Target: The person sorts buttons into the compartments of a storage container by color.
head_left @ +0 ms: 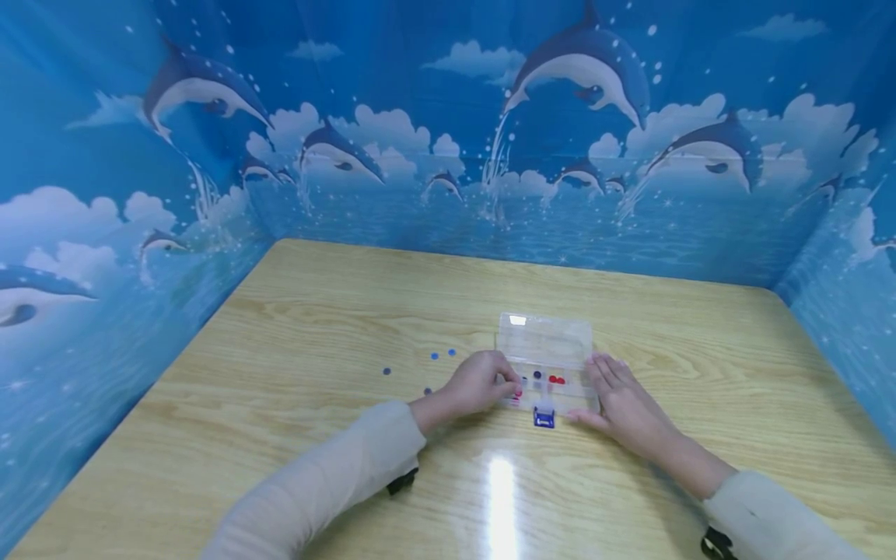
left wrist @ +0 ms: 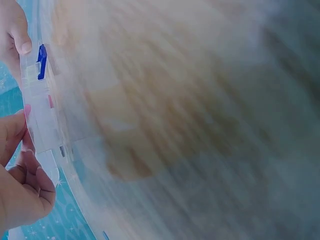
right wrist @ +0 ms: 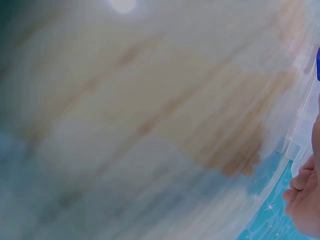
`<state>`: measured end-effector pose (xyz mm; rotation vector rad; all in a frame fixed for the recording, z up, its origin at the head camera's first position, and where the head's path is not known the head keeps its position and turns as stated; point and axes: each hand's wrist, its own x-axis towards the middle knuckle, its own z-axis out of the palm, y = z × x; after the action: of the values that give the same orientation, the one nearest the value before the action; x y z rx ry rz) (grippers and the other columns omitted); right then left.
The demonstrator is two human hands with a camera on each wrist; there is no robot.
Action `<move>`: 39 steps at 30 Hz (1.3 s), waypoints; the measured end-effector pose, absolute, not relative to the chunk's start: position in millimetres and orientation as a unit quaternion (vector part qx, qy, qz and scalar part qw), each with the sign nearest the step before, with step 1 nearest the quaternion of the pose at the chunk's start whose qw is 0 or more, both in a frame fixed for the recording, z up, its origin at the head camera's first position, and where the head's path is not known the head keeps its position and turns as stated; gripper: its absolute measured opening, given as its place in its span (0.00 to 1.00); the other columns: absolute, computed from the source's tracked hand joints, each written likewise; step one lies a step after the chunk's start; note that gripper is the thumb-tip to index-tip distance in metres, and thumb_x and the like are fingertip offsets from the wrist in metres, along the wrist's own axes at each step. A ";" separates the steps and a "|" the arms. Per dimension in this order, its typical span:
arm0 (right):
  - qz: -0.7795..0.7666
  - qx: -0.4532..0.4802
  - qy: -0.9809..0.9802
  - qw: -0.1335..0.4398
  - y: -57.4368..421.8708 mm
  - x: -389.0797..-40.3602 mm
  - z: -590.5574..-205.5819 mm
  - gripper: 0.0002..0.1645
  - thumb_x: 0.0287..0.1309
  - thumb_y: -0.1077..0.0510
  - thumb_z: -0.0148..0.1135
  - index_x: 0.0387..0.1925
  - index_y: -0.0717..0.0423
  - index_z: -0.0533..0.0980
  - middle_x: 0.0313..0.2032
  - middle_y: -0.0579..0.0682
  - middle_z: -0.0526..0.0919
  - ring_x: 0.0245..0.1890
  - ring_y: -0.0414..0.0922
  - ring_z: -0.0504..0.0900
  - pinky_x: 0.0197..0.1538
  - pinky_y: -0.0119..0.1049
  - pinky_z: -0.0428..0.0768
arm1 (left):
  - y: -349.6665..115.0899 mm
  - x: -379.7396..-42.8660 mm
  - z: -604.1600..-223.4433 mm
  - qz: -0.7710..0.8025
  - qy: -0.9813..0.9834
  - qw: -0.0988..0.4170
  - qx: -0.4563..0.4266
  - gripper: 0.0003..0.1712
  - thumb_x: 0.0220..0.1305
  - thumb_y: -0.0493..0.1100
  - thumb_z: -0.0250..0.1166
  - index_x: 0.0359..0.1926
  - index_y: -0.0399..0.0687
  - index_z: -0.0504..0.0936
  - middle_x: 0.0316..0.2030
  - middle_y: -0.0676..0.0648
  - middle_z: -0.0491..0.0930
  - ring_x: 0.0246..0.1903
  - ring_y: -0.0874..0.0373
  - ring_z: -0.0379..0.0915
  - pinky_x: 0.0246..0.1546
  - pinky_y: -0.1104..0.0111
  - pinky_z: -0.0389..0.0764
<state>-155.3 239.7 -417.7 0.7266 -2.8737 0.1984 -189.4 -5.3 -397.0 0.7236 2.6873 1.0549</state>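
A clear plastic compartment box [head_left: 574,395] lies on the table, its transparent lid [head_left: 544,340] folded back and a blue latch [head_left: 544,418] at the front. My left hand [head_left: 479,383] is over the box's left end, thumb and fingertips pinching a small red disc [left wrist: 27,108]. On the right end, my right hand [head_left: 630,408] grips the box, thumb at the front edge and fingers toward the back corner. Inside sit red discs [head_left: 556,379] and a dark blue disc [head_left: 537,375]. The left fingers partly hide the left compartments.
Left of the box, several loose blue discs lie on the wood-grain table [head_left: 336,311], among them one blue disc [head_left: 435,356] near the left hand and another disc [head_left: 386,372] farther out. A dolphin-printed curtain [head_left: 392,210] stands around the table's back and sides.
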 end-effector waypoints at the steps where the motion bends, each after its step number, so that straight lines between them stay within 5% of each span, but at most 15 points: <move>1: 0.066 0.244 -0.964 0.087 239.6 -155.3 -417.8 0.54 0.49 0.34 0.60 0.60 0.77 0.61 0.61 0.72 0.64 0.63 0.65 0.62 0.65 0.56 0.60 | -5.2 -189.2 -396.5 0.347 0.901 0.080 0.247 0.05 0.55 0.39 0.66 0.33 0.43 0.85 0.33 0.49 0.83 0.33 0.63 0.74 0.36 0.79 0.73; 39: 0.067 0.251 -0.961 0.098 240.0 -155.9 -418.8 0.54 0.49 0.35 0.61 0.59 0.77 0.62 0.59 0.72 0.66 0.62 0.65 0.64 0.64 0.57 0.61 | -45.3 -195.7 -399.7 0.406 0.883 0.041 0.230 0.11 0.54 0.42 0.67 0.39 0.45 0.83 0.35 0.50 0.81 0.37 0.60 0.73 0.37 0.75 0.75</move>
<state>-155.9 240.0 -418.8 0.7430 -2.8426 0.1997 -195.7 -45.3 -399.7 0.7038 2.7051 1.2446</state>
